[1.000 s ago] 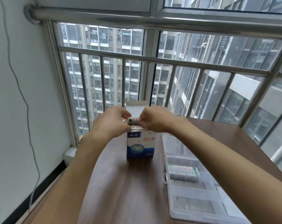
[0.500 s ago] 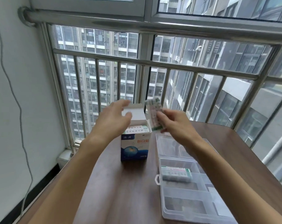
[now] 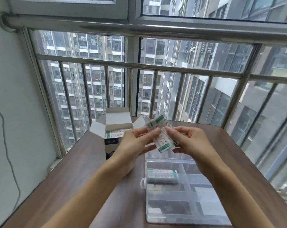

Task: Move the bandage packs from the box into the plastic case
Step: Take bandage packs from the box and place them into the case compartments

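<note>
Above the brown surface, my left hand and right hand pinch one bandage pack over the plastic case.

Left hand, a second ago at top of white-and-blue cardboard box, now lifted off it, fingers touching white bandage pack with green end stripes. Right hand, earlier pinching pack alone beside box, now gripping it together with left, above far end of clear plastic compartment case. Pack now tilting, in front of box flap, no longer inside box. Box flaps now standing open, unobstructed, more packs showing within.
</note>
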`<state>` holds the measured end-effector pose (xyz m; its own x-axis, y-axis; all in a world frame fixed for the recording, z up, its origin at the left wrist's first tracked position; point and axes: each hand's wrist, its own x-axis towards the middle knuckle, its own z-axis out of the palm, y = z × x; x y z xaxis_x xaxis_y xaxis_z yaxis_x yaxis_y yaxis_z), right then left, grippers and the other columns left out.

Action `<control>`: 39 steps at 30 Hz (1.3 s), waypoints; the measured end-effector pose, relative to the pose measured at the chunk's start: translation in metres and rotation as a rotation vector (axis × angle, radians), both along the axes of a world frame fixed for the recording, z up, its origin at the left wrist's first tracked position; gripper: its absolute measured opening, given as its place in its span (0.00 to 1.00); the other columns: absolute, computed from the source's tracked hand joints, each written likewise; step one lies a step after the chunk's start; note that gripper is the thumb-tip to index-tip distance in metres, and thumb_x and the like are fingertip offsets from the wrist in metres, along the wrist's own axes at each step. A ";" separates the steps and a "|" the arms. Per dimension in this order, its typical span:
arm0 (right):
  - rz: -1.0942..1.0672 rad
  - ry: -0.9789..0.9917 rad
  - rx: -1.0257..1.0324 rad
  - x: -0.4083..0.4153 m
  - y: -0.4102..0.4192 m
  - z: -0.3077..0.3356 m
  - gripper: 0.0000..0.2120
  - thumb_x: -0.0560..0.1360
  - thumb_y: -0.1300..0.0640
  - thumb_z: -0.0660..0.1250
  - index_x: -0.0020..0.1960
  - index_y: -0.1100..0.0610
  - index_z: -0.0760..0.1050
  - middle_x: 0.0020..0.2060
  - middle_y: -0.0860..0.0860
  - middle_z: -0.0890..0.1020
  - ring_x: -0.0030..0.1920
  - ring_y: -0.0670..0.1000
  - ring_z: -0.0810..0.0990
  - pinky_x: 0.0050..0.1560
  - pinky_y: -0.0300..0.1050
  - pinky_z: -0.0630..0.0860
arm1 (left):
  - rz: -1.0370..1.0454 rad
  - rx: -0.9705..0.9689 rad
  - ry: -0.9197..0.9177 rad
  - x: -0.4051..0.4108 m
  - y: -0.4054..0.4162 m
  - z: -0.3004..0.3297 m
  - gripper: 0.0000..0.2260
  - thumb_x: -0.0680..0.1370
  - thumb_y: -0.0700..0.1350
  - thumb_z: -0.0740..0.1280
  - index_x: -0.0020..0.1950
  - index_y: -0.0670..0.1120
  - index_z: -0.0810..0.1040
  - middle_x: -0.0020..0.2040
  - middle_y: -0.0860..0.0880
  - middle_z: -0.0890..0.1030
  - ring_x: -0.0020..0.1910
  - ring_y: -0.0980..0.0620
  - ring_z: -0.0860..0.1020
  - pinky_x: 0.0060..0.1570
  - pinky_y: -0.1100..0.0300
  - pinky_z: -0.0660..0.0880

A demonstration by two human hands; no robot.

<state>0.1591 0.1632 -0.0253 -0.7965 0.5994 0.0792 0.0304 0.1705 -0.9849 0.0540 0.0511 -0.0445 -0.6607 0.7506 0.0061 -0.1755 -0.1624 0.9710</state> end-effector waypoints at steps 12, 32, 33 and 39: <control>-0.050 0.092 -0.002 0.004 0.001 -0.002 0.07 0.77 0.55 0.64 0.48 0.51 0.81 0.37 0.48 0.84 0.36 0.41 0.82 0.36 0.32 0.77 | -0.024 0.075 -0.001 0.001 0.004 -0.003 0.07 0.74 0.41 0.69 0.50 0.44 0.82 0.46 0.45 0.85 0.46 0.52 0.84 0.42 0.64 0.80; 0.430 -0.470 0.376 0.016 0.022 -0.016 0.07 0.79 0.64 0.60 0.55 0.56 0.71 0.42 0.50 0.82 0.39 0.43 0.80 0.41 0.34 0.74 | -0.246 -0.519 0.900 -0.019 -0.009 -0.013 0.09 0.74 0.56 0.71 0.53 0.56 0.81 0.46 0.55 0.83 0.45 0.59 0.81 0.51 0.58 0.77; 0.391 -0.473 0.419 0.013 0.022 -0.020 0.06 0.78 0.64 0.61 0.53 0.56 0.70 0.41 0.49 0.82 0.38 0.43 0.80 0.39 0.32 0.73 | -0.208 -0.586 0.989 -0.019 -0.008 -0.016 0.10 0.74 0.57 0.70 0.53 0.57 0.80 0.46 0.58 0.82 0.44 0.61 0.80 0.49 0.58 0.76; 0.288 -0.509 0.700 0.005 0.020 -0.036 0.06 0.76 0.61 0.62 0.47 0.50 0.73 0.44 0.49 0.83 0.45 0.47 0.81 0.49 0.42 0.77 | -0.103 -0.817 1.294 -0.014 -0.006 -0.023 0.08 0.78 0.57 0.64 0.55 0.61 0.79 0.47 0.60 0.79 0.43 0.58 0.73 0.43 0.60 0.66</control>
